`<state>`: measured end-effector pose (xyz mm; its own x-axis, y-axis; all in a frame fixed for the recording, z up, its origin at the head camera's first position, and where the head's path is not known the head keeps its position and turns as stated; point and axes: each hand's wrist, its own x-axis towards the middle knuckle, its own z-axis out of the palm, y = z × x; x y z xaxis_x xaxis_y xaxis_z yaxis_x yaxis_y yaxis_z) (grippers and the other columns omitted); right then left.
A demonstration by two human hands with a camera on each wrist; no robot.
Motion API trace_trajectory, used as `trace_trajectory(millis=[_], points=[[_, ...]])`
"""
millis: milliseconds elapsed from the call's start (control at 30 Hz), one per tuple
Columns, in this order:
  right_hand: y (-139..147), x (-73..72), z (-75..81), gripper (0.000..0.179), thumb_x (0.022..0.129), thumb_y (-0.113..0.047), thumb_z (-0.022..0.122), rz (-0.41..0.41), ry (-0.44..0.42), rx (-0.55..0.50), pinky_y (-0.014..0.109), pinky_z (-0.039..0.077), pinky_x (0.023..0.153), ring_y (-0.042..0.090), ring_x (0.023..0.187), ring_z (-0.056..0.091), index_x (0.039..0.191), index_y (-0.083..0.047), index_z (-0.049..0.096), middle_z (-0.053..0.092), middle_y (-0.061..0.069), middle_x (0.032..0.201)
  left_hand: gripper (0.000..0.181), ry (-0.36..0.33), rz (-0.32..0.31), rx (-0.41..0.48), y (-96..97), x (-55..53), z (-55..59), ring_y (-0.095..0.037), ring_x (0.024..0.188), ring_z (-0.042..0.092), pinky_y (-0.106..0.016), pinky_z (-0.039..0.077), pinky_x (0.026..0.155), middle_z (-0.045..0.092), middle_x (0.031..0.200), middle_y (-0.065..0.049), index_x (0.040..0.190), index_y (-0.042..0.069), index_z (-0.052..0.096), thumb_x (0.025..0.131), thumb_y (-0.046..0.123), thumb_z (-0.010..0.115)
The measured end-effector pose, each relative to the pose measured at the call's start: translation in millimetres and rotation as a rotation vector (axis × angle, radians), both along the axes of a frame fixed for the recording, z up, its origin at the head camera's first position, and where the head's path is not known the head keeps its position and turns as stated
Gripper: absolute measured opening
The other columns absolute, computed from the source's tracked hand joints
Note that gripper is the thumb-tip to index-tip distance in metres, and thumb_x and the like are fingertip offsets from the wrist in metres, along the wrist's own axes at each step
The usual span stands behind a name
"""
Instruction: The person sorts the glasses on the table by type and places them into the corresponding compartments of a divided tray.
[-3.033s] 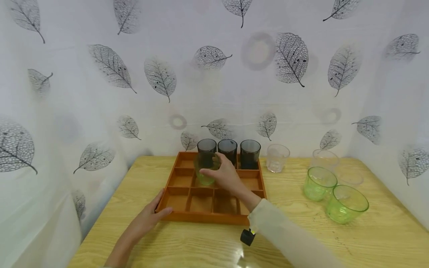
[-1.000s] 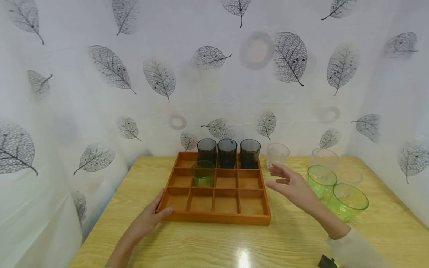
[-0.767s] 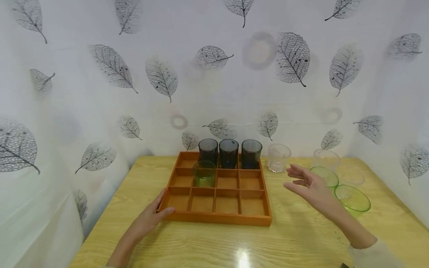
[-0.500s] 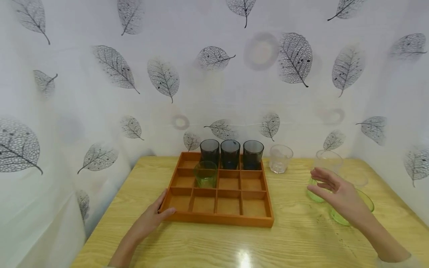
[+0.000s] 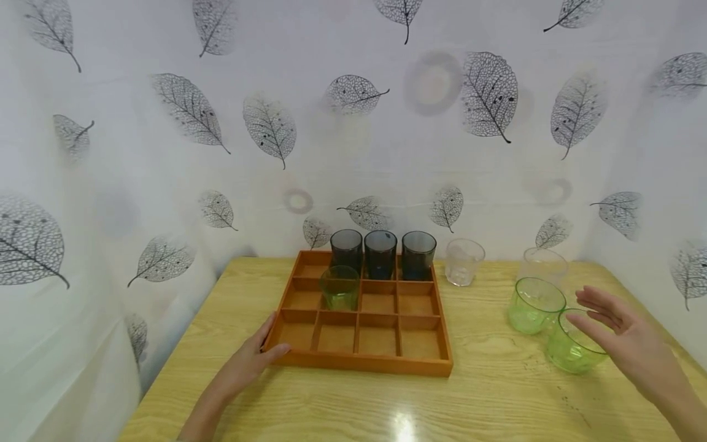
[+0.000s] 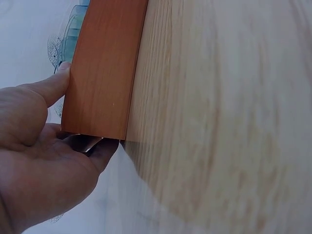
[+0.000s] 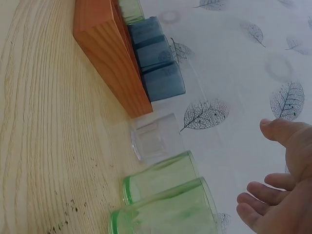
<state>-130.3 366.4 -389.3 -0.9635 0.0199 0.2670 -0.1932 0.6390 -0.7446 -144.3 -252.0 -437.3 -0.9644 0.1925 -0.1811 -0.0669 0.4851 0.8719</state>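
My left hand (image 5: 240, 368) grips the front left corner of a wooden compartment tray (image 5: 361, 363); in the left wrist view its thumb (image 6: 58, 85) presses the front wall's upper edge. Three dark glasses (image 5: 380, 255) stand in the tray's back row. A green glass (image 5: 339, 291) sits in the middle row, second compartment from the left. On the right, my right hand (image 5: 635, 350) hovers with fingers spread apart from the thumb, holding nothing. It overlaps the nearer green glass (image 5: 574, 350) in the head view. Another green glass (image 5: 533, 310) stands just behind and left of that one.
A clear glass (image 5: 464, 264) stands right of the tray's back corner. Farther right is another clear glass (image 5: 544, 264), partly behind the green ones. A leaf-patterned white curtain (image 5: 353, 153) closes off the back and sides of the wooden table (image 5: 309, 405).
My right hand has let go of the green glass in the tray's middle row and moved right to the two green glasses on the table. The left hand stays on the tray corner.
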Motion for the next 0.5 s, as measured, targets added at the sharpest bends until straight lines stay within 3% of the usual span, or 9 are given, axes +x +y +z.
trace_trajectory(millis=[167, 333, 433, 500], points=[[17.5, 5.9, -5.3, 0.072, 0.102, -0.027, 0.069, -0.075, -0.030, 0.031, 0.001, 0.032, 0.075, -0.024, 0.108, 0.037, 0.164, -0.022, 0.032, 0.042, -0.031, 0.141, 0.088, -0.011, 0.004, 0.003, 0.1, 1.5, 0.6, -0.045, 0.153, 0.007, -0.067, 0.018, 0.119, 0.002, 0.170, -0.021, 0.167, 0.006, 0.004, 0.106, 0.035, 0.061], [30.6, 8.8, -14.9, 0.077, 0.103, -0.032, 0.067, -0.120, -0.077, 0.059, -0.001, 0.033, 0.073, -0.024, 0.111, 0.034, 0.166, -0.018, 0.025, 0.034, -0.027, 0.150, 0.088, -0.007, 0.004, -0.003, 0.4, 1.5, 0.4, -0.045, 0.153, 0.007, -0.066, 0.018, 0.119, 0.002, 0.170, -0.021, 0.166, 0.005, 0.004, 0.106, 0.035, 0.061], [36.2, 10.0, -21.8, 0.080, 0.104, -0.033, 0.065, -0.121, -0.109, 0.062, -0.002, 0.033, 0.073, -0.023, 0.114, 0.031, 0.167, -0.013, 0.019, 0.026, -0.013, 0.163, 0.089, -0.001, 0.003, -0.006, 0.5, 0.6, 0.0, -0.046, 0.153, 0.008, -0.067, 0.018, 0.119, 0.002, 0.170, -0.021, 0.166, 0.005, 0.004, 0.106, 0.036, 0.061], [37.9, 9.8, -25.9, 0.081, 0.105, -0.032, 0.064, -0.105, -0.118, 0.066, -0.003, 0.033, 0.075, -0.018, 0.127, 0.029, 0.166, -0.007, 0.017, 0.021, 0.008, 0.168, 0.088, 0.001, 0.001, -0.004, 0.2, 0.2, -1.0, -0.046, 0.153, 0.008, -0.066, 0.019, 0.119, 0.002, 0.170, -0.021, 0.166, 0.005, 0.004, 0.106, 0.035, 0.061]])
